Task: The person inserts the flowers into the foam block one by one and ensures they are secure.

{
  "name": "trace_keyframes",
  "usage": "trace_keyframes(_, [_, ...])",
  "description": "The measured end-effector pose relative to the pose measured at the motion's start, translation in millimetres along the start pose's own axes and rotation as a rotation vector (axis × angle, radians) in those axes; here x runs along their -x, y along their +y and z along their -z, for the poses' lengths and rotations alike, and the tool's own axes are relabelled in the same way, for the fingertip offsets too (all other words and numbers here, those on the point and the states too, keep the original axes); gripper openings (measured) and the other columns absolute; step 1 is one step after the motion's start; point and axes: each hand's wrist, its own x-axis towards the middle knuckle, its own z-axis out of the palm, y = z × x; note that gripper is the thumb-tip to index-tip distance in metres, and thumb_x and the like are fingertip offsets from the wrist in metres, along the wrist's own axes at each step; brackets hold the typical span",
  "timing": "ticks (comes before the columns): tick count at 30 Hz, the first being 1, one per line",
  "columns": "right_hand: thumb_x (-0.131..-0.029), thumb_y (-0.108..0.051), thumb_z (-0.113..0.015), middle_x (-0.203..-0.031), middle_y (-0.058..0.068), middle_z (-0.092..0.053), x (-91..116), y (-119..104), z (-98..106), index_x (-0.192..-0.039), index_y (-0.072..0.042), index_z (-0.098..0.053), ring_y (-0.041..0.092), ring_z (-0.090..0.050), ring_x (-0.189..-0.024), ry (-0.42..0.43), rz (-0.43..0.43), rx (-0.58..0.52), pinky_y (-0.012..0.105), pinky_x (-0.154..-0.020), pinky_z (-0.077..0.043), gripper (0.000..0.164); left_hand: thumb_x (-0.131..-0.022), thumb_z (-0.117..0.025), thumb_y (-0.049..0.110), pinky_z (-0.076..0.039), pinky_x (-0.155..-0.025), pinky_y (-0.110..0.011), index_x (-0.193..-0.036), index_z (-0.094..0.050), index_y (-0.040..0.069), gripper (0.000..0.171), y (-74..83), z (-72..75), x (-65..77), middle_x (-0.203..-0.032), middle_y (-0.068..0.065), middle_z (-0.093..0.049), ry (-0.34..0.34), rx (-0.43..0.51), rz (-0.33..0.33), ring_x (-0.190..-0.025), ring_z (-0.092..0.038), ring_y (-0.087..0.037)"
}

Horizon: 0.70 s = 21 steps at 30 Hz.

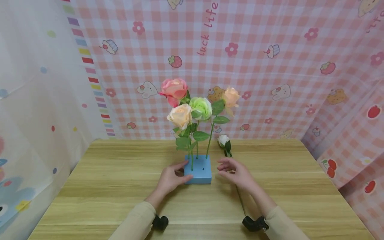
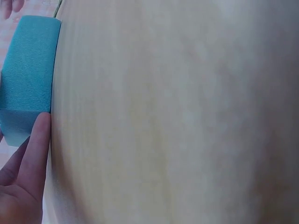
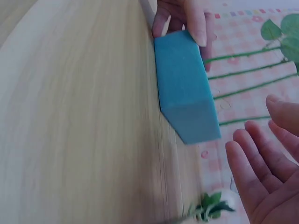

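A light blue block (image 1: 198,174) stands on the table with several artificial roses upright in it: a pink rose (image 1: 174,90), a cream rose (image 1: 180,116), a green rose (image 1: 201,108) and a peach rose (image 1: 231,97). One small dark hole shows in its front right top. My left hand (image 1: 170,179) holds the block's left side, thumb at the front corner and fingers farther back. Just right of the block, my right hand (image 1: 237,171) hovers with loosely bent fingers, holding nothing. A white rose (image 1: 223,140) lies beyond it, its stem running partly beneath that hand.
The wooden table (image 1: 126,173) meets a pink checked cloth (image 1: 192,40) along its back edge. Patterned cloths hang at both sides. A dark wrist device (image 1: 160,222) sits by the left sleeve and another (image 1: 254,224) by the right.
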Motion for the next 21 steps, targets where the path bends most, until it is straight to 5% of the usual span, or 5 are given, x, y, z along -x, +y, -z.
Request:
trace_keyframes(10, [-0.093, -0.008, -0.070, -0.113, 0.019, -0.068, 19.2, 13.4, 26.7, -0.129, 0.006, -0.056, 0.029, -0.064, -0.103, -0.011, -0.080, -0.017, 0.027, -0.083, -0.053, 0.041, -0.080, -0.085, 0.028, -0.057, -0.060, -0.028, -0.132, -0.065, 0.009, 0.059, 0.9, -0.1, -0.1, -0.102, -0.011, -0.069, 0.000, 0.006, 0.022, -0.078, -0.065, -0.015])
trace_keyframes(21, [-0.090, -0.009, -0.074, -0.109, 0.020, -0.067, 28.5, 27.3, 37.1, -0.129, 0.009, -0.056, 0.029, -0.064, -0.098, 0.026, -0.151, 0.110, 0.031, -0.084, -0.053, 0.046, -0.080, -0.085, 0.028, -0.056, -0.060, -0.028, -0.133, -0.065, 0.009, 0.060, 0.4, -0.3, 0.0, -0.102, -0.011, -0.069, 0.002, 0.003, 0.017, -0.077, -0.065, -0.015])
